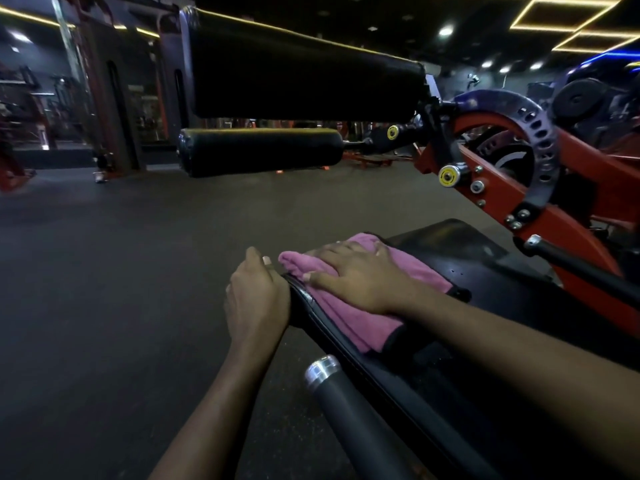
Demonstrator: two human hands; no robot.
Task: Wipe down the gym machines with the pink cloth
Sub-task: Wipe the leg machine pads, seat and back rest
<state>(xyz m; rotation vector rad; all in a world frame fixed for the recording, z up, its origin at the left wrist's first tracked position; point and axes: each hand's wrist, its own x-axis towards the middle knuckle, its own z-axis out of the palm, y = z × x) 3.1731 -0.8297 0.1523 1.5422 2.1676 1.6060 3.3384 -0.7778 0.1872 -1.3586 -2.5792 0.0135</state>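
Got my right hand (360,271) flat, fingers spread, on the folded pink cloth (349,327), pressing it onto the black seat pad (485,296) near its front edge so it wipes evenly. My left hand (258,296) curls round the pad's edge, probably just bracing me while I lean in

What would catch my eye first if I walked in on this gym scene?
The pink cloth stands out first, low in the middle, pressed flat on the black seat pad by the right hand, while the left hand grips the pad's near edge. Above them looms a big black roller pad with a smaller one beneath it, and the machine's red frame rises at the right.
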